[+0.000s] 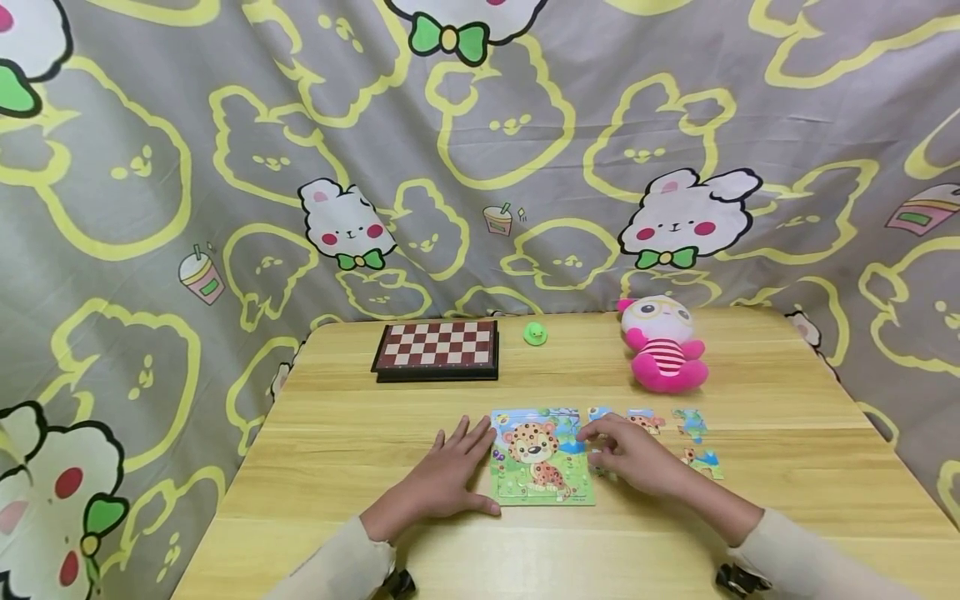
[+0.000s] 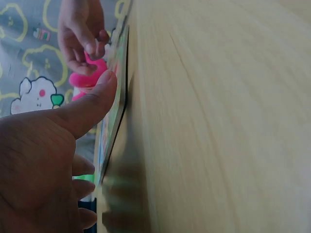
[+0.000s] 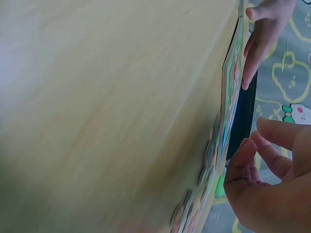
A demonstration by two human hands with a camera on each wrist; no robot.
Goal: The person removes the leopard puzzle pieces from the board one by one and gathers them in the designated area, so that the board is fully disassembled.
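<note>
A leopard picture puzzle point(image 1: 534, 467) lies flat on the wooden table, its picture mostly filled in. My left hand point(image 1: 453, 475) is spread at its left side, with fingertips at the upper left edge and thumb by the lower left corner. My right hand point(image 1: 633, 454) hovers over the puzzle's right edge, fingers loosely bent and index fingertip over the blue part. In the right wrist view, nothing shows between the thumb and fingers of that hand point(image 3: 272, 179). Loose puzzle pieces point(image 1: 692, 425) lie to the right, some partly hidden by the right hand.
Behind the puzzle sits a chessboard box point(image 1: 437, 346), at back left. A small green duck toy point(image 1: 535, 334) stands beside it. A pink plush toy point(image 1: 666, 346) lies at back right. Patterned grey cloth point(image 1: 480, 150) hangs along the table's far edge point(image 1: 570, 317).
</note>
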